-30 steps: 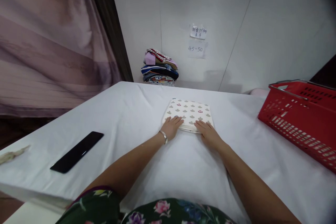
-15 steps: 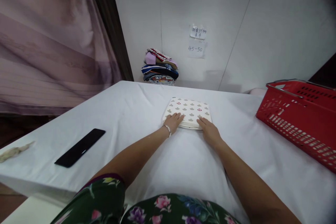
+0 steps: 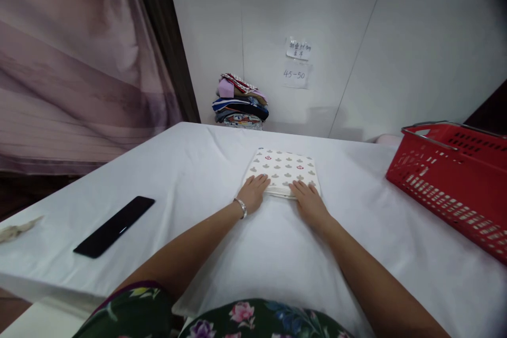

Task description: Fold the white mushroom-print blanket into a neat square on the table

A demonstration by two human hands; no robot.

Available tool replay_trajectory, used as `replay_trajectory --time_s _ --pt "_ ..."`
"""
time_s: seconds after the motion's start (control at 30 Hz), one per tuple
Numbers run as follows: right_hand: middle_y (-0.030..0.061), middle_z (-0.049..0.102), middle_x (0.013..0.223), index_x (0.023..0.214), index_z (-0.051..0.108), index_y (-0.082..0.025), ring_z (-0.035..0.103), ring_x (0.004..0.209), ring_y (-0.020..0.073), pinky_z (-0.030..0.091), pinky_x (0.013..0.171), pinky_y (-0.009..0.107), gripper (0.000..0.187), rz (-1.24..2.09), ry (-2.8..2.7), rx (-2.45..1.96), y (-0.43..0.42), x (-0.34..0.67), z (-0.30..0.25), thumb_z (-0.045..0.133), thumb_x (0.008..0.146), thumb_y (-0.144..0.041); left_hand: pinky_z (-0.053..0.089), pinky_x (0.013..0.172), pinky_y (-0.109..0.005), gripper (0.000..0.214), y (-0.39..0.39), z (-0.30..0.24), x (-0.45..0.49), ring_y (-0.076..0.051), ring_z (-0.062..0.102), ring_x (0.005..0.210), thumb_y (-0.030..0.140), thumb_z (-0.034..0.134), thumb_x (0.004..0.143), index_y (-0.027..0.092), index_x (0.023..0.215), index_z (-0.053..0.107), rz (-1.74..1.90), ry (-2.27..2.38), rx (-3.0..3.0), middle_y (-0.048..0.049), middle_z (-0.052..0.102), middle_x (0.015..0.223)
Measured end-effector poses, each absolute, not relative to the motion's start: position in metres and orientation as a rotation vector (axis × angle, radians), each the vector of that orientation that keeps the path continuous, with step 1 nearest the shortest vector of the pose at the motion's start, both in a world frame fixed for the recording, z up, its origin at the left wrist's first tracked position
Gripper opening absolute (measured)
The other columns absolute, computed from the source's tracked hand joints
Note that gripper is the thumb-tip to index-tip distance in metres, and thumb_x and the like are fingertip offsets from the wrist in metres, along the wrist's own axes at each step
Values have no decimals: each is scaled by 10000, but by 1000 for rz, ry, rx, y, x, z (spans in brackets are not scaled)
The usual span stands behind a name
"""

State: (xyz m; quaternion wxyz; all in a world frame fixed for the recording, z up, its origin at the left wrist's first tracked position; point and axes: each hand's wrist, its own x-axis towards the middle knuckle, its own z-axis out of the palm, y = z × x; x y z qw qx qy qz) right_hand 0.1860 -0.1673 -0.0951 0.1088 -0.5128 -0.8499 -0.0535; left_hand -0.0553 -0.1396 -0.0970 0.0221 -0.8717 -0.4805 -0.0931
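A folded cream cloth point(image 3: 283, 168) with small grey and red motifs lies flat in the middle of the white-covered table point(image 3: 190, 169). My left hand point(image 3: 253, 191), a silver bracelet on its wrist, rests palm down on the cloth's near left corner with its fingers stretched out. My right hand point(image 3: 308, 200) lies flat on the near right edge of the cloth, fingers also extended. Neither hand holds anything.
A black phone point(image 3: 114, 226) lies on the table at the left, and a bit of beige cord point(image 3: 16, 231) sits at the far left edge. A red plastic basket point(image 3: 451, 179) stands at the right. A stack of folded clothes point(image 3: 241, 101) sits against the wall behind.
Both hands have slid a little back toward me along the cloth's near edge. The cloth has stayed where it was.
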Motion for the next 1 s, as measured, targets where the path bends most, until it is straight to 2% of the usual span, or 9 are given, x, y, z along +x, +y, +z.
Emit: replay_trajectory --time_s 0.2,0.27,0.43,0.53,0.63,0.73,0.87,1.0 --pt "53 336 1434 1369 349 -181 272 1323 174 213 1067 403 564 29 -2524 -1516 -163 189 -97 308 816 -76 127 1104 -445 486 -142 -97 -70 -192 209 1348 288 387 875 243 1357 346 -369 -1539 -2675 -17 316 1446" --pt "49 342 1430 1362 363 -185 279 1321 172 216 1068 403 568 35 -2523 -1539 -163 190 -95 305 810 -62 132 1101 -451 471 -141 -98 -80 -189 203 1351 312 381 886 253 1353 346 -353 -1590 -2648 -9 322 1443" --pt "57 327 1437 1365 361 -179 278 1322 190 241 1061 400 647 -38 -2542 -1577 -164 189 -94 324 748 12 152 1101 -419 467 -141 -94 -88 -189 239 1337 295 435 871 244 1332 379 -299 -1604 -2620 -24 348 1430" --pt "78 294 1452 1375 342 -185 251 1333 220 281 1035 401 713 -120 -2548 -1622 -162 190 -97 345 703 55 123 1102 -455 488 -141 -90 -77 -225 275 1318 318 499 840 210 1309 413 -297 -1574 -2606 -62 382 1407" --pt "112 291 1450 1380 328 -183 261 1327 243 308 1008 405 702 -251 -2567 -1621 -158 191 -99 358 721 57 111 1097 -481 565 -142 -90 -60 -242 271 1318 386 532 818 195 1328 381 -322 -1466 -2666 -78 361 1418" --pt "138 369 1404 1351 370 -157 349 1279 246 343 974 380 596 -355 -2609 -1583 -153 192 -91 359 779 10 113 1094 -480 609 -142 -94 -41 -241 259 1322 440 518 817 205 1350 340 -351 -1382 -2733 -73 333 1434" --pt "123 541 1244 1243 486 -149 519 1096 224 407 865 319 465 -419 -2621 -1572 -149 189 -58 370 806 -41 152 1077 -476 661 -142 -99 -23 -249 264 1315 457 517 804 225 1377 282 -425 -1436 -2709 -74 307 1446" --pt "86 621 1093 1116 558 -189 567 967 214 413 772 299 443 -510 -2627 -1530 -155 181 -17 411 741 -5 172 1058 -488 707 -146 -95 -17 -264 276 1298 324 544 784 190 1398 219 -535 -1509 -2609 -101 317 1435"
